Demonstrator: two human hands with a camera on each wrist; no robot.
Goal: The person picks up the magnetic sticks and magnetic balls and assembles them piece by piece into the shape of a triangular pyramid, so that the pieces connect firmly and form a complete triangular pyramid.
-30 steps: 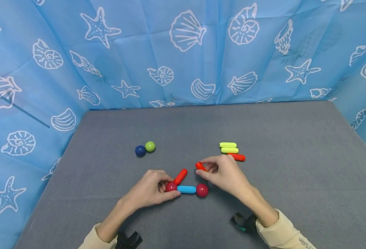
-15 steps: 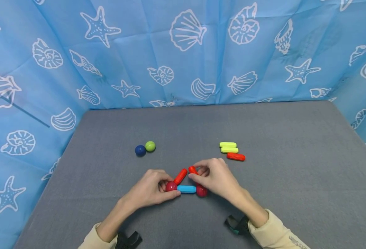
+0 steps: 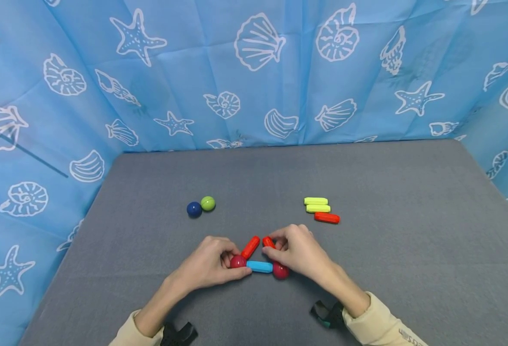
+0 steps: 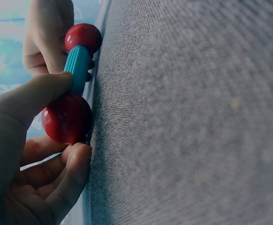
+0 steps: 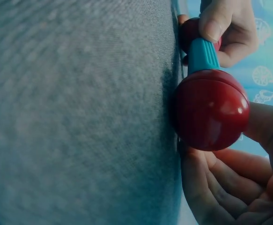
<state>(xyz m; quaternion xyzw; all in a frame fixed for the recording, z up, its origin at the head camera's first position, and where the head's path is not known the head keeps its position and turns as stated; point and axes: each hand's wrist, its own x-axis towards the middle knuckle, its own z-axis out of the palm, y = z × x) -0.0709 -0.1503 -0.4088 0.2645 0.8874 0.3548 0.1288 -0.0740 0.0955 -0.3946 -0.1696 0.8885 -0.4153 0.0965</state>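
My left hand point(image 3: 212, 263) grips a dark red ball point(image 3: 238, 262), its thumb reaching the ribbed blue rod point(image 4: 79, 65). That rod joins the ball to a second dark red ball point(image 3: 281, 271) on the right. From the left ball a red rod point(image 3: 250, 248) slants up and right. Between thumb and fingers, my right hand point(image 3: 299, 251) pinches another red rod point(image 3: 268, 241), slanted toward the right ball; its lower end is hidden behind the thumb. In the right wrist view the right ball point(image 5: 211, 110) is close, with the right fingers just beyond it.
A navy ball point(image 3: 194, 209) and a lime green ball point(image 3: 208, 203) sit side by side farther back on the grey table point(image 3: 401, 230). Two yellow rods point(image 3: 318, 208) and a red rod point(image 3: 327, 218) lie together behind the right hand. A blue shell-patterned curtain point(image 3: 254, 86) hangs behind.
My right hand has brought its red rod left and down to the right ball. The blue rod's right end and that ball have shifted slightly toward me. My left hand keeps its place.
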